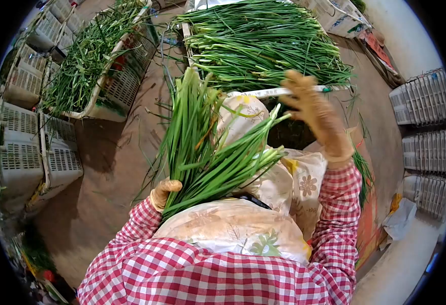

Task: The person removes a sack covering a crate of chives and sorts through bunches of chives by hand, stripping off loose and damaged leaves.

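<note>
Likely sorting: left hand (165, 195) clasps the scallion-like green stalks (185, 134) over my lap (223, 223), fanned toward 12 and 2 o'clock. Right hand (315, 116), 1 o'clock, empty, splayed. Next move probably needs steady left grip.

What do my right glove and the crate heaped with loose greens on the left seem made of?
Right glove: perhaps rubber or coated fabric, from its tan, wrinkled cuff; blur leaves finish open. Crate: likely rigid plastic, off-white, matte, judging by its regular slots.
</note>
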`<action>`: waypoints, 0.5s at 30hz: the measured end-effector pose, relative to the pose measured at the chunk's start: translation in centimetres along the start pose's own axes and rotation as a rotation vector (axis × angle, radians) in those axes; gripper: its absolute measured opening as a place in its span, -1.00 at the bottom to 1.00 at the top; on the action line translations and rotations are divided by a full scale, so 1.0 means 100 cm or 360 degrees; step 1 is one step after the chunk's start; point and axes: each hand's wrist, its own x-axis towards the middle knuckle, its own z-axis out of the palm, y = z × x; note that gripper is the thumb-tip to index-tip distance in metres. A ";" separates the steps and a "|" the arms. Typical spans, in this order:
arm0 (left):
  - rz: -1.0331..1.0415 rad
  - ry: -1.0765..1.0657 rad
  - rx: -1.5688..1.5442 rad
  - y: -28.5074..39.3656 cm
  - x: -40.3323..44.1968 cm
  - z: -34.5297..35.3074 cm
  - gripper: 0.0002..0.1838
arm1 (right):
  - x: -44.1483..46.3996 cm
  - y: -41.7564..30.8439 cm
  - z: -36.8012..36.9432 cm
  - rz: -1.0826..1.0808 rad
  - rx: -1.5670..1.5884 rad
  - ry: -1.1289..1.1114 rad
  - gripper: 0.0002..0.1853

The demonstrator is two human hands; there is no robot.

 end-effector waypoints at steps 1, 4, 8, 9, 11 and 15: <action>0.0024 -0.0168 -0.0105 0.000 0.008 -0.001 -0.30 | 0.004 0.006 0.017 -0.0085 -0.0183 -0.0186 -0.25; 0.0051 -0.0223 -0.0290 -0.006 0.013 -0.047 -0.27 | 0.006 -0.013 0.056 -0.0149 -0.0071 -0.0326 -0.19; 0.0041 -0.0285 -0.0524 -0.001 0.015 -0.025 -0.21 | 0.007 -0.011 0.026 -0.0204 -0.0013 0.0204 -0.26; 0.0060 -0.0288 -0.0483 -0.002 0.015 -0.023 -0.21 | -0.003 -0.016 0.021 -0.0143 -0.0130 0.0340 -0.32; 0.0088 -0.0273 -0.0415 -0.003 0.013 -0.022 -0.21 | -0.018 0.003 0.006 -0.0120 -0.0211 0.0520 -0.39; 0.0111 -0.0253 -0.0330 -0.002 0.014 -0.020 -0.20 | -0.040 0.040 0.020 0.0193 0.0093 0.0377 -0.48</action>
